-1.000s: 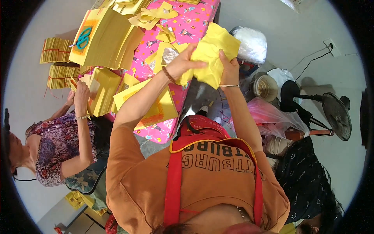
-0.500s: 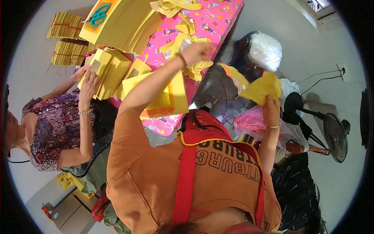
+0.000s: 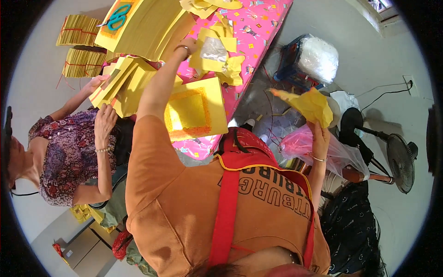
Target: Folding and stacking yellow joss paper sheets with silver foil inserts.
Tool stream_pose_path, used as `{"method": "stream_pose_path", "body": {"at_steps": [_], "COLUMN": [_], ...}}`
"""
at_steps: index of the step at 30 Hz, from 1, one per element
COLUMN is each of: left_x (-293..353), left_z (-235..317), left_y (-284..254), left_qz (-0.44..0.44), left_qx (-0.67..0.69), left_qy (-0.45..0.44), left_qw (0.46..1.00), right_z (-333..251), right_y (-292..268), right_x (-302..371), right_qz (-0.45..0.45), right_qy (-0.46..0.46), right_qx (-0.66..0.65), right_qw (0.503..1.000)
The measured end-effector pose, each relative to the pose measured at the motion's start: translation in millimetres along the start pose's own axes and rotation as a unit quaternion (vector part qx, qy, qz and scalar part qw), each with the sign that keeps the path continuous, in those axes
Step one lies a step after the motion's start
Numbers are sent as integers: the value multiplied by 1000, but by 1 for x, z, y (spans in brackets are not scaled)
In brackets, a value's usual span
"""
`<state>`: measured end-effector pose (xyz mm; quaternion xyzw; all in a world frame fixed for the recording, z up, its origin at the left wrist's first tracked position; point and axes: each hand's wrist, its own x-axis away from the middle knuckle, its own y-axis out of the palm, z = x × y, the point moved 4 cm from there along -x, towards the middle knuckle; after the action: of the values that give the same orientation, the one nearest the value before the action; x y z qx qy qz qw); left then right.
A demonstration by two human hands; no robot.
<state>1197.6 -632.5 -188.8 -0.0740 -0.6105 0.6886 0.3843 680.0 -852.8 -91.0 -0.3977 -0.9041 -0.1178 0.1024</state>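
My right hand (image 3: pixel 318 135) pinches the edge of a crumpled yellow paper sheet (image 3: pixel 313 107), held up off the table's right side. Across the table reaches my left arm, and its hand (image 3: pixel 190 45) is beside a tall stack of yellow paper (image 3: pixel 150 32); its fingers are too indistinct to read. Right of that hand lie loose yellow papers, one with a silvery square (image 3: pixel 214 49). Close to my body rests a yellow sheet with an orange-bordered square (image 3: pixel 189 111), partly covered by my left arm.
A pink patterned table (image 3: pixel 258 23) carries the paper. Teal-handled scissors (image 3: pixel 117 18) lie on the tall stack. At left, a co-worker's hands (image 3: pixel 106 121) hold a fanned paper bundle (image 3: pixel 122 85). Tied bundles (image 3: pixel 80 30) stand beyond. To the right are a white plastic-wrapped bundle (image 3: pixel 318 60) and a fan (image 3: pixel 399 161).
My left hand has moved left and farther away, from the loose papers to beside the tall stack. My right hand still holds its sheet. The co-worker's bundle has fanned apart.
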Motion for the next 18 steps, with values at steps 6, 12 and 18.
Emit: {"method": "stream_pose_path", "body": {"at_steps": [6,12,18], "left_x": [46,96,141], "left_z": [13,65,175], "left_y": [-111,-169,-160], "left_qz": [137,253,341], "left_qx": [198,364,166], "left_qy": [-32,142,245], "left_qw": [970,885,892], "right_z": [-11,-26,-10], "right_y": [9,35,59], "right_x": [-2,-24,-50], "right_qz": [-116,-56,-1], "right_qy": [2,-78,-2], "right_qx": [-299,56,26], "right_qw": [947,994,1000]}}
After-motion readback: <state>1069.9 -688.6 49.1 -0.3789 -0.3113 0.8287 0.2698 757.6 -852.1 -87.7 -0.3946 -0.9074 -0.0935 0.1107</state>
